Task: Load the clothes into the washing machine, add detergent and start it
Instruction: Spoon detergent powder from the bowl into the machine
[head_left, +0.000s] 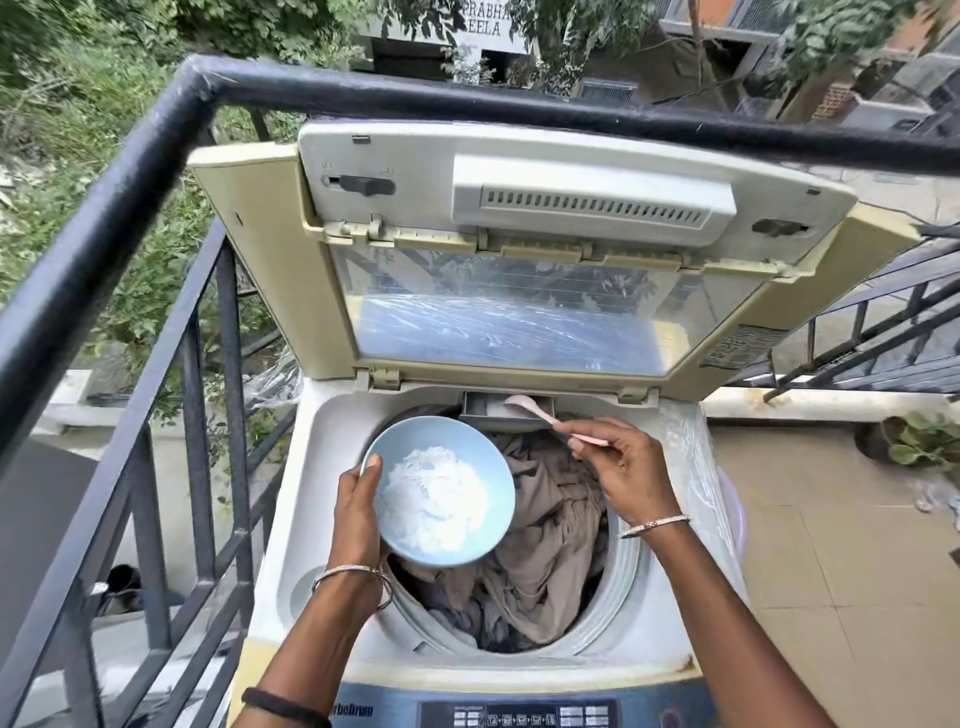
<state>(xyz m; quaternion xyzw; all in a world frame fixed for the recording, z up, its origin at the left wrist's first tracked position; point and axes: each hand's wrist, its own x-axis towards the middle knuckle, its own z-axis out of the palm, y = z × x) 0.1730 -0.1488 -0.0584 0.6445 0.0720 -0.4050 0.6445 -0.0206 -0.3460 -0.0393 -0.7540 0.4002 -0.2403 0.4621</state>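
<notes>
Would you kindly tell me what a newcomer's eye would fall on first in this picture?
The left hand holds a pale blue bowl of white detergent powder over the washing machine's open drum, which is full of beige clothes. Behind it, the right hand pinches a pink spoon reaching the detergent drawer at the rear rim. The raised lid fills the upper middle.

The washing machine (322, 467) stands lid (519, 208) up; crumpled clothes (545, 545) fill its drum (621, 582).
</notes>
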